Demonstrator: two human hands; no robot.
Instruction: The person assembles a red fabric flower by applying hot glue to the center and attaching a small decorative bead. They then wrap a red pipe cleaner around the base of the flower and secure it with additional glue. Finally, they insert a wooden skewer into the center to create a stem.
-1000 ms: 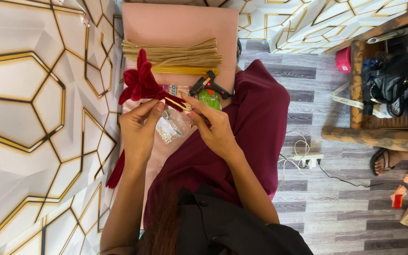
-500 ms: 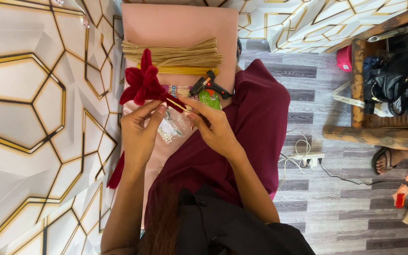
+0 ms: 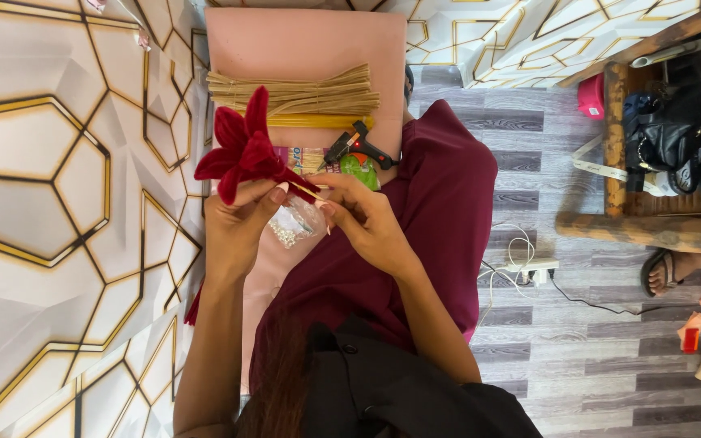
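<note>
We see our left hand (image 3: 235, 231) closed around the base of a red flower (image 3: 241, 150), whose petals fan up and out just above the fingers. Our right hand (image 3: 367, 223) pinches a thin stick (image 3: 308, 192) that runs from the flower's base across to its fingertips, so both hands meet at the stem. Just below the two hands a small clear bag (image 3: 294, 225) holds what look like tiny pale beads. Beyond the hands, on the pink board (image 3: 302, 40), lies a bundle of sticks (image 3: 294, 96). A glue gun (image 3: 356, 147) rests just past the right hand, touching a green object (image 3: 360, 170) we cannot identify. Far to the right of the hands, a wooden crate (image 3: 651, 146) holds a black bag (image 3: 671, 134).
</note>
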